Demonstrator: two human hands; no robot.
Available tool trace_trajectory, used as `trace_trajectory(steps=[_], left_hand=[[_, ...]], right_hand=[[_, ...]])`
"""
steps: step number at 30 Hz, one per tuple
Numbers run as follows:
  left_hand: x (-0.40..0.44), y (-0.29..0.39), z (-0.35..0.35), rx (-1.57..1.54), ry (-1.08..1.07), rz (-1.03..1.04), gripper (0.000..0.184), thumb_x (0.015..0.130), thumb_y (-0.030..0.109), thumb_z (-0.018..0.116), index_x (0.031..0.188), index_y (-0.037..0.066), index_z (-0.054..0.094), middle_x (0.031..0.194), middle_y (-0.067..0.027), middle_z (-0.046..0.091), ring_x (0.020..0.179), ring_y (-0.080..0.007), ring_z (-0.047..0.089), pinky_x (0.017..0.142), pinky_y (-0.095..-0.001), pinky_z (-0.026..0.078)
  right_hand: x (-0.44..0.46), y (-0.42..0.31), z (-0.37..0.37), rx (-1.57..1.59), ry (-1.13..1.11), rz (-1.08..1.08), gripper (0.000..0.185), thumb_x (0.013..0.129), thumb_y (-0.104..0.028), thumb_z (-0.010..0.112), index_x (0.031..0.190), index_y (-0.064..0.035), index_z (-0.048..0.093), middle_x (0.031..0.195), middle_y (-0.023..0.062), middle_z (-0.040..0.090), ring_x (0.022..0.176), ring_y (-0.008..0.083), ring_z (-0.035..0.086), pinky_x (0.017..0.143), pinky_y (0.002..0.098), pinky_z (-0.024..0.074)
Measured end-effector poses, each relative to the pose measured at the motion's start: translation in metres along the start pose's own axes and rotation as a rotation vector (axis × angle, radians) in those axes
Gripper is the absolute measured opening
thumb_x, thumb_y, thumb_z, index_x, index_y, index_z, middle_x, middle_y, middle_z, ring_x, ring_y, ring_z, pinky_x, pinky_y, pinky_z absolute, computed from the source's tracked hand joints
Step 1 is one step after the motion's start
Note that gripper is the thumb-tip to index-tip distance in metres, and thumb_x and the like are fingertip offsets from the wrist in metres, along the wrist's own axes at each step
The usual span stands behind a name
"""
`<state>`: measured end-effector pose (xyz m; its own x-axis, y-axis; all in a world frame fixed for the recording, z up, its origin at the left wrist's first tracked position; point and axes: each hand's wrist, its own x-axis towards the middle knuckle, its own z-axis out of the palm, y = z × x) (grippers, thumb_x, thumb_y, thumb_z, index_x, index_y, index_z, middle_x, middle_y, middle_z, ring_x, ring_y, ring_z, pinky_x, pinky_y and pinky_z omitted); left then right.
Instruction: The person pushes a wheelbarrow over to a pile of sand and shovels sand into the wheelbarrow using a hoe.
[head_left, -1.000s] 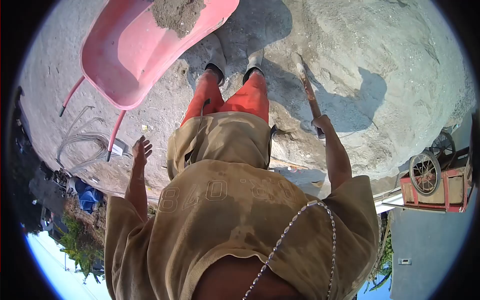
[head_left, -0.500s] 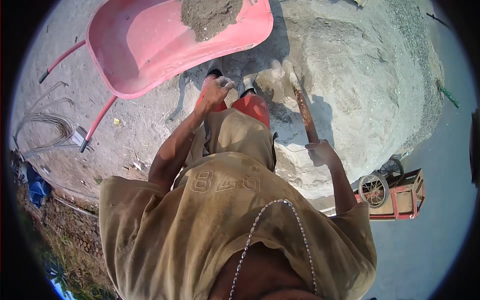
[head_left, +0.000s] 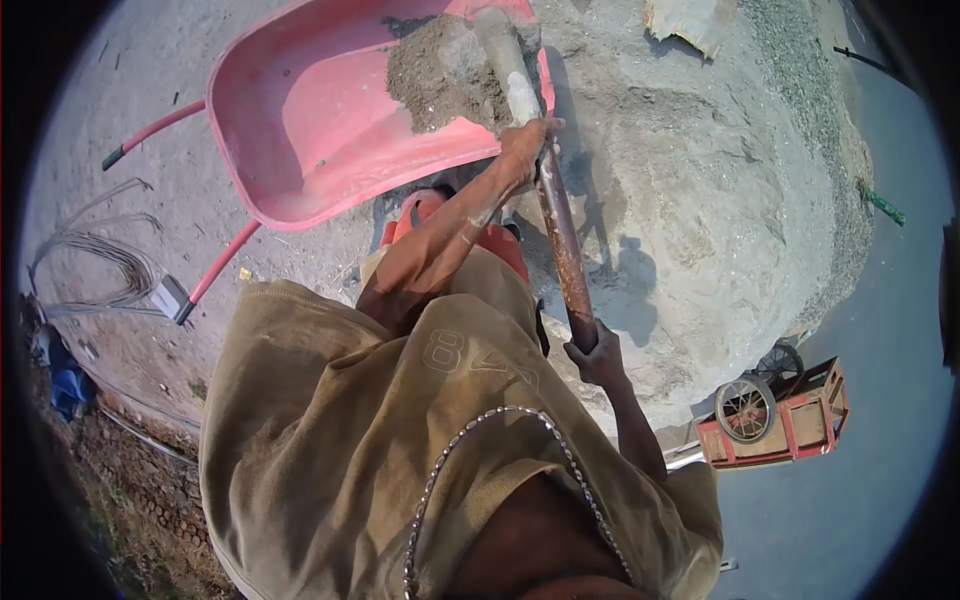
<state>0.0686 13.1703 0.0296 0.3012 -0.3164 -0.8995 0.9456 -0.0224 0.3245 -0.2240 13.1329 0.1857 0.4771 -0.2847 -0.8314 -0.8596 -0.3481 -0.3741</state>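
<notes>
A long-handled tool [head_left: 565, 255] slants across the middle, its pale upper end over the pink wheelbarrow [head_left: 340, 120]. My left hand [head_left: 525, 145] is wrapped round the upper part of the handle, beside the barrow's near rim. Lower down, my right hand [head_left: 597, 358] grips the rusty end of the handle. Grey-brown sand [head_left: 435, 85] lies in the right part of the barrow's tray. The head of the tool, near the top edge, is dusty and hard to make out against the sand.
A large pale sand heap [head_left: 700, 190] rises on the right, with gravel [head_left: 815, 130] along its far side. A red wooden cart [head_left: 785, 420] with spoked wheels is at the lower right. Coiled wire [head_left: 110, 255] lies left, near the barrow's handles. A blue item [head_left: 68, 385] is below it.
My left hand has moved up and right and taken hold of the handle. The tool has risen from the sand heap to over the wheelbarrow, and my right hand has come down and left.
</notes>
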Motion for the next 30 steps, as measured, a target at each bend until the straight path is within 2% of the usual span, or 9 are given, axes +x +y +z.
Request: trace_trajectory(steps=[6, 9, 12, 16, 18, 23, 27, 28, 30], left_hand=[[0.004, 0.023, -0.028, 0.073, -0.069, 0.249, 0.013, 0.069, 0.013, 0.056, 0.071, 0.001, 0.057, 0.061, -0.0082, 0.053, 0.053, -0.0175, 0.051, 0.05, -0.0289, 0.041], [-0.031, 0.06, 0.018, 0.152, -0.356, 0.511, 0.012, 0.073, 0.012, 0.054, 0.073, 0.0, 0.056, 0.065, -0.0104, 0.056, 0.064, -0.0183, 0.055, 0.06, -0.0293, 0.043], [-0.069, 0.097, 0.093, 0.275, -0.773, 0.916, 0.022, 0.078, 0.023, 0.057, 0.083, 0.002, 0.062, 0.07, -0.0082, 0.061, 0.063, -0.0152, 0.058, 0.059, -0.0278, 0.044], [-0.102, 0.081, 0.145, 0.585, -0.702, 1.114, 0.026, 0.081, 0.026, 0.054, 0.092, 0.003, 0.059, 0.08, -0.0081, 0.061, 0.073, -0.0154, 0.058, 0.066, -0.0278, 0.044], [-0.096, 0.048, 0.15, 0.708, -0.619, 1.052, 0.028, 0.083, 0.027, 0.053, 0.097, 0.003, 0.058, 0.085, -0.008, 0.061, 0.078, -0.0155, 0.058, 0.07, -0.0279, 0.044], [-0.019, -0.08, 0.039, 0.842, -0.233, 0.207, 0.041, 0.088, 0.036, 0.048, 0.119, 0.009, 0.049, 0.103, -0.0054, 0.058, 0.092, -0.0154, 0.057, 0.079, -0.0309, 0.044], [-0.015, -0.17, -0.202, 0.608, 0.063, -0.108, 0.061, 0.079, 0.045, 0.057, 0.124, 0.007, 0.042, 0.114, -0.0107, 0.054, 0.092, -0.0226, 0.056, 0.076, -0.0364, 0.045], [-0.043, -0.175, -0.235, 0.672, 0.286, -0.186, 0.064, 0.077, 0.048, 0.056, 0.125, 0.008, 0.041, 0.118, -0.0128, 0.05, 0.094, -0.0265, 0.055, 0.077, -0.0399, 0.044], [-0.093, -0.181, -0.318, 0.548, 0.628, -0.247, 0.061, 0.079, 0.046, 0.055, 0.127, 0.012, 0.041, 0.12, -0.0156, 0.049, 0.099, -0.0292, 0.054, 0.081, -0.0427, 0.042]], right_hand=[[0.146, 0.081, 0.124, -0.009, 0.506, -0.287, 0.044, 0.066, -0.025, 0.068, 0.094, 0.0052, 0.052, 0.077, 0.0219, 0.061, 0.069, 0.0349, 0.062, 0.061, 0.0398, 0.0484], [0.18, 0.056, 0.089, 0.112, 0.637, -0.383, 0.049, 0.066, -0.021, 0.066, 0.105, 0.004, 0.051, 0.082, 0.0209, 0.061, 0.078, 0.037, 0.061, 0.066, 0.0411, 0.0487], [0.187, 0.022, 0.008, 0.222, 0.812, -0.437, 0.034, 0.065, -0.016, 0.066, 0.091, 0.0002, 0.052, 0.077, 0.0186, 0.061, 0.072, 0.0362, 0.061, 0.061, 0.0409, 0.0485], [0.195, -0.001, -0.112, 0.286, 0.881, -0.474, 0.04, 0.062, -0.022, 0.074, 0.089, 0.0002, 0.054, 0.072, 0.0134, 0.061, 0.067, 0.0255, 0.062, 0.062, 0.034, 0.0473], [0.222, 0.007, -0.16, 0.188, 1.025, -0.713, 0.034, 0.062, -0.022, 0.07, 0.083, -0.0011, 0.054, 0.069, 0.0122, 0.061, 0.065, 0.0252, 0.063, 0.061, 0.0327, 0.0483], [0.3, 0.119, -0.169, 0.345, 0.666, -0.206, 0.038, 0.06, -0.023, 0.069, 0.086, 0.0009, 0.055, 0.07, 0.0136, 0.061, 0.065, 0.0262, 0.063, 0.061, 0.0332, 0.0492], [0.266, 0.317, 0.004, 0.254, 0.57, 0.303, 0.037, 0.06, -0.027, 0.068, 0.083, -0.0008, 0.058, 0.067, 0.013, 0.061, 0.066, 0.025, 0.062, 0.064, 0.0351, 0.0489], [0.259, 0.408, 0.069, 0.22, 0.413, 0.251, 0.033, 0.06, -0.025, 0.068, 0.078, 0.0016, 0.059, 0.07, 0.0144, 0.062, 0.068, 0.0252, 0.062, 0.064, 0.0338, 0.0492], [0.223, 0.472, 0.117, -0.022, 0.053, 0.68, 0.027, 0.057, -0.02, 0.07, 0.071, 0.0011, 0.062, 0.069, 0.0124, 0.063, 0.061, 0.0218, 0.061, 0.059, 0.0301, 0.0486]])
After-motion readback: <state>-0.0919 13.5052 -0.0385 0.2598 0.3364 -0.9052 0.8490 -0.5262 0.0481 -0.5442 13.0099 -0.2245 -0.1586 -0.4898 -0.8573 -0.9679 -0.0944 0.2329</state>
